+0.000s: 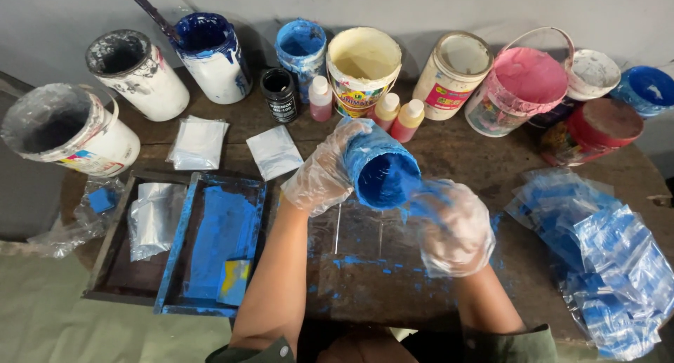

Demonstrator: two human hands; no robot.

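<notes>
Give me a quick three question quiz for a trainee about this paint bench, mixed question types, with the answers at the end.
1. True or false: the left hand holds the blue tub tipped toward the camera.
2. The framed screen smeared with blue lies on which side of the person's arms? A) left B) right C) behind the buckets
3. Fill in: the bucket with the wire handle holds ____ paint.

Key: 1 true. 2 A. 3 pink. The right hand is gloved, blue-smeared and at the tub's mouth; motion blur hides whether it grips anything.
</notes>
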